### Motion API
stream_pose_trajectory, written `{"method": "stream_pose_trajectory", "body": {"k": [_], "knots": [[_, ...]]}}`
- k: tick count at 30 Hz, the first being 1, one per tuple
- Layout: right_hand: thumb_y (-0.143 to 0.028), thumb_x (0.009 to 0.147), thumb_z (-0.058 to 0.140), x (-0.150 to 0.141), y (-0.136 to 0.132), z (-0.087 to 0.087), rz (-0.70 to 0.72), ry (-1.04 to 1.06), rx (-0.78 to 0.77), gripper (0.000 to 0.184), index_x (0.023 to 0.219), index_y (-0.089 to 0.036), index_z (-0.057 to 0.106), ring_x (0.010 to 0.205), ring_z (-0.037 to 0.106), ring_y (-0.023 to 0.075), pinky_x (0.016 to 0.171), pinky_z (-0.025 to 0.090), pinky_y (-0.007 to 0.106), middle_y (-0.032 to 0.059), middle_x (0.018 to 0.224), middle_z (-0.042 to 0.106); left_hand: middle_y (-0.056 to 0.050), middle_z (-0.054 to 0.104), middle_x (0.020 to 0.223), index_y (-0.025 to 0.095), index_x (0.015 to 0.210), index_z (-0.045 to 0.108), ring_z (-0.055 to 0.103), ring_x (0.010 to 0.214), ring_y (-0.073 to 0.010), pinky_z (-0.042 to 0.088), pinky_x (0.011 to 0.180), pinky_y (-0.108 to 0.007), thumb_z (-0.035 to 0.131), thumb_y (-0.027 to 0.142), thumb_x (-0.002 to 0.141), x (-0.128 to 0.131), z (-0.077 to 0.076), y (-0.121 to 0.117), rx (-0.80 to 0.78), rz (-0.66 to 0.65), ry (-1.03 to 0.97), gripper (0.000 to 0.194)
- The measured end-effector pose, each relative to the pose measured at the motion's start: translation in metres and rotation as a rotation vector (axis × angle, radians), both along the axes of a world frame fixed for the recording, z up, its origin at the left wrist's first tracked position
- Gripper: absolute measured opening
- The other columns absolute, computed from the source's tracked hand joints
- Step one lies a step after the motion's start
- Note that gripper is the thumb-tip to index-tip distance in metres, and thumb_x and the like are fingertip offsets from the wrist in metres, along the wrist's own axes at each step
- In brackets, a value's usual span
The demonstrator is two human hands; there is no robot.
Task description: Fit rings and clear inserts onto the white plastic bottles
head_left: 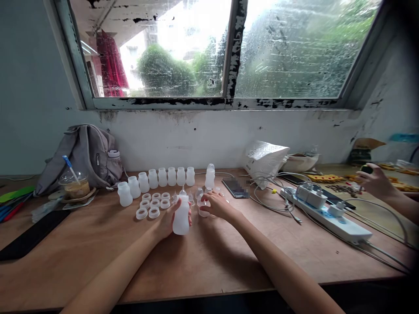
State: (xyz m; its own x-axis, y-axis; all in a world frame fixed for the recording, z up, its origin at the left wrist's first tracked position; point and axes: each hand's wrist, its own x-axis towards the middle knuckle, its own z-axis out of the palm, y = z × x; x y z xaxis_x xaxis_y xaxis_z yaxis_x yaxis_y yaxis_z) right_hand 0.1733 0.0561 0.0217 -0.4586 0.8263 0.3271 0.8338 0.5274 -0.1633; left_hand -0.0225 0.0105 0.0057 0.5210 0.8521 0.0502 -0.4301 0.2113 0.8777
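My left hand [167, 221] is closed around a frosted baby bottle [181, 221], which stands nearly upright with a clear teat on top. To its right, my right hand [221, 205] has its fingers curled over a clear bottle cap [203, 210] among several other clear caps partly hidden behind it. Beyond my hands a capped baby bottle [210, 175] stands upright. Several open frosted bottles [153, 179] line up along the back left. White collar rings [154, 212] lie in rows in front of them, and clear teats [190, 198] sit behind the held bottle.
A phone [236, 188], cables and a white power strip [327, 216] lie to the right. Near the wall are a white bag [263, 159] and a grey backpack [83, 152]. An iced drink [74, 186] stands left. Another person's hand [375, 179] works at far right.
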Motion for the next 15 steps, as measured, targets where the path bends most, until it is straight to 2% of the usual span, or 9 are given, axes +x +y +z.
{"method": "stream_pose_trajectory", "body": {"k": [3,6,9,11,13,15], "knots": [[-0.039,0.077,0.051,-0.003,-0.004,0.006,0.051,0.178,0.048,0.023,0.083,-0.018,0.057,0.082,0.051,0.0184,0.069,0.034,0.029,0.0051,0.080,0.058,-0.002,0.054,0.076,0.016,0.093,0.047,0.054,0.062,-0.0131,0.041,0.057,-0.025,0.060,0.041,0.067,0.004,0.003,-0.003,0.076,0.120,0.112,0.039],[-0.043,0.083,0.037,-0.011,-0.014,0.014,0.159,0.418,-0.045,0.031,0.087,-0.018,0.055,0.064,0.050,0.0122,0.057,0.035,0.023,0.0020,0.072,0.057,-0.001,0.054,0.074,0.015,0.091,0.049,0.052,0.065,-0.0130,0.037,0.058,-0.023,0.068,0.032,0.060,0.008,0.002,-0.005,0.240,0.270,0.340,0.040],[-0.049,0.080,0.039,-0.022,-0.024,0.014,0.173,0.518,-0.162,0.035,0.084,-0.018,0.054,0.054,0.045,0.0098,0.048,0.031,0.021,-0.0016,0.063,0.053,-0.002,0.056,0.077,0.015,0.091,0.051,0.051,0.070,-0.0150,0.036,0.061,-0.023,0.070,0.033,0.056,0.012,-0.003,-0.007,0.417,0.415,0.546,0.043],[-0.052,0.075,0.044,-0.031,-0.030,0.010,0.125,0.540,-0.154,0.036,0.073,-0.017,0.052,0.048,0.041,0.0092,0.045,0.028,0.021,-0.0037,0.054,0.047,-0.002,0.056,0.078,0.017,0.090,0.053,0.051,0.071,-0.0170,0.036,0.061,-0.024,0.069,0.033,0.056,0.014,-0.005,-0.009,0.495,0.485,0.652,0.042],[-0.053,0.072,0.048,-0.039,-0.034,0.006,0.082,0.583,-0.112,0.036,0.065,-0.017,0.048,0.047,0.038,0.0088,0.043,0.026,0.021,-0.0043,0.051,0.043,-0.003,0.057,0.077,0.018,0.089,0.054,0.051,0.070,-0.0179,0.036,0.061,-0.025,0.069,0.032,0.055,0.016,-0.005,-0.012,0.545,0.512,0.713,0.040],[-0.051,0.073,0.048,-0.044,-0.038,0.005,0.063,0.645,-0.070,0.036,0.060,-0.017,0.046,0.048,0.039,0.0089,0.044,0.026,0.022,-0.0035,0.051,0.043,-0.002,0.057,0.076,0.018,0.088,0.054,0.051,0.069,-0.0174,0.036,0.060,-0.025,0.069,0.028,0.055,0.017,-0.002,-0.015,0.558,0.458,0.713,0.038]]}}
